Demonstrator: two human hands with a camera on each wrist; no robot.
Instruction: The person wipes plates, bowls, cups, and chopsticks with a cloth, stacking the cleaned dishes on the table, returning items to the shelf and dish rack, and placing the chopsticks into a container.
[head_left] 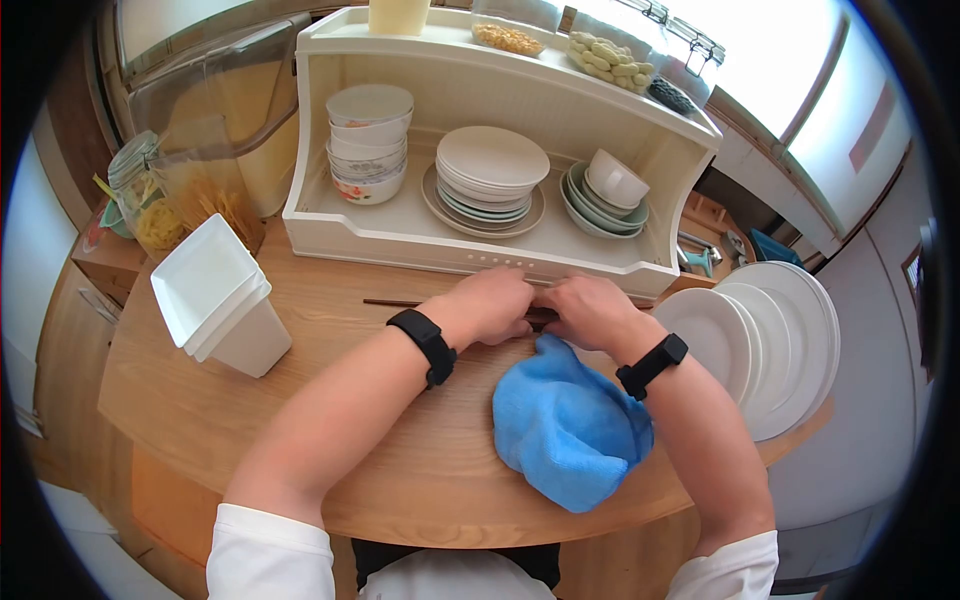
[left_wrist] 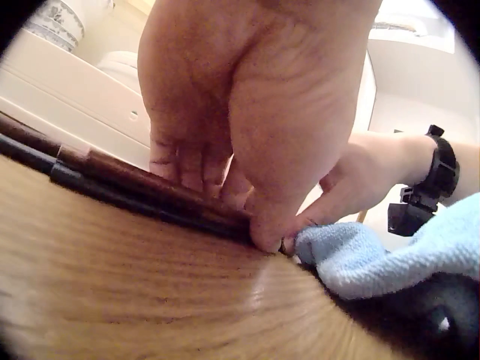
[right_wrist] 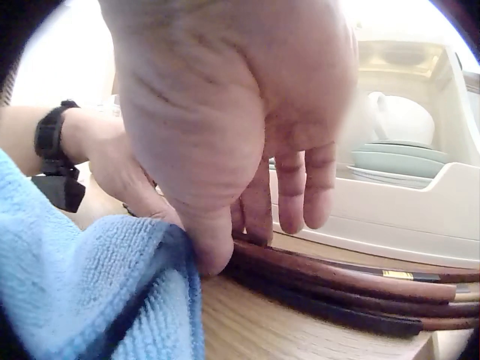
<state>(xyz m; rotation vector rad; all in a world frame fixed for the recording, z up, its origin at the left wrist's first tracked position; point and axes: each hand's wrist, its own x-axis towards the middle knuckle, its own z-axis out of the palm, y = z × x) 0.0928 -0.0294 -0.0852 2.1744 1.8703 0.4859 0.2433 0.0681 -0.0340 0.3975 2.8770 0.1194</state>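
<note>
Several dark brown and black chopsticks (left_wrist: 142,180) lie along the wooden tabletop, just in front of the white shelf. My left hand (head_left: 495,303) grips them, thumb on the near side and fingers behind, as the left wrist view shows. Close beside it, my right hand (head_left: 592,312) holds the same bundle, thumb in front and fingertips down behind it. In the right wrist view the chopsticks (right_wrist: 345,281) extend to the right, some with gold bands. A crumpled blue cloth (head_left: 565,425) lies below the right hand, its upper corner near the right thumb.
The white shelf (head_left: 480,262) behind holds stacked bowls (head_left: 368,145), plates (head_left: 493,158) and a white cup (head_left: 617,178). Nested white containers (head_left: 245,325) stand at left. White plates (head_left: 705,340) lean together at right, near the table's edge. Clear food containers (head_left: 200,165) stand back left.
</note>
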